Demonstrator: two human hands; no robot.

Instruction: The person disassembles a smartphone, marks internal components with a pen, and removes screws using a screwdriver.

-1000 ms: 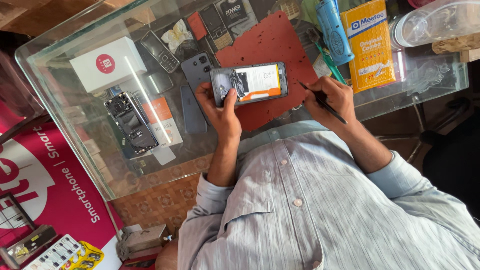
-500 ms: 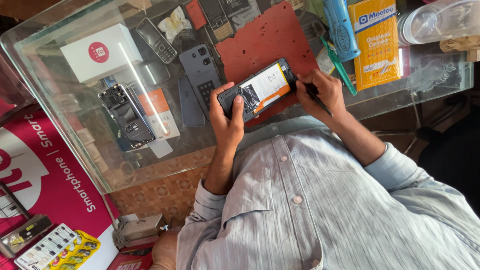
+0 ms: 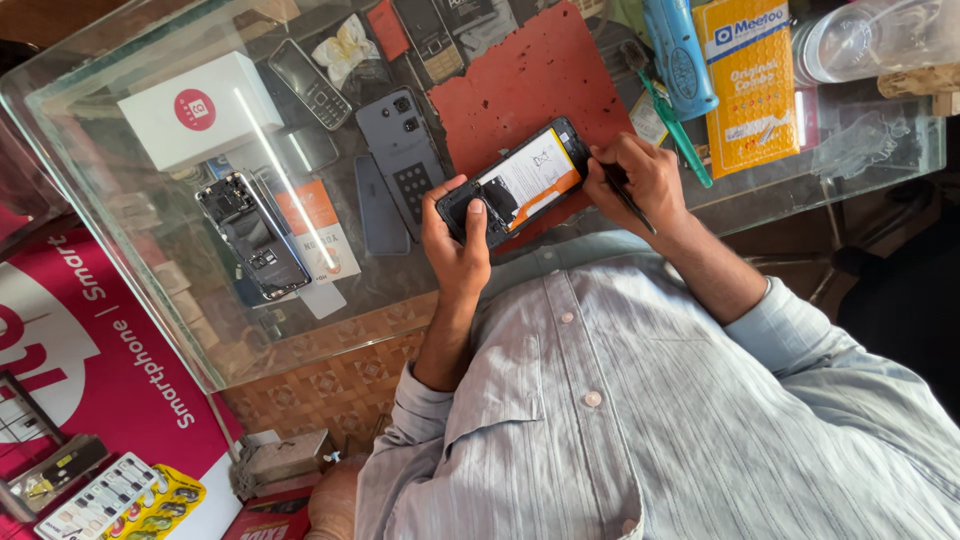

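Nearest me, my left hand (image 3: 455, 245) had its grip wrapped around the left end of the opened phone (image 3: 515, 183), held tilted just above the glass desk (image 3: 150, 290), thumb pressed on its dark upper part. My right hand (image 3: 640, 180) met the phone's right end, its grip pinched narrow around a thin dark tool (image 3: 628, 195). Farther off lay the red mat (image 3: 520, 85), and to the left a grey back cover (image 3: 403, 140) and a white box (image 3: 198, 110).
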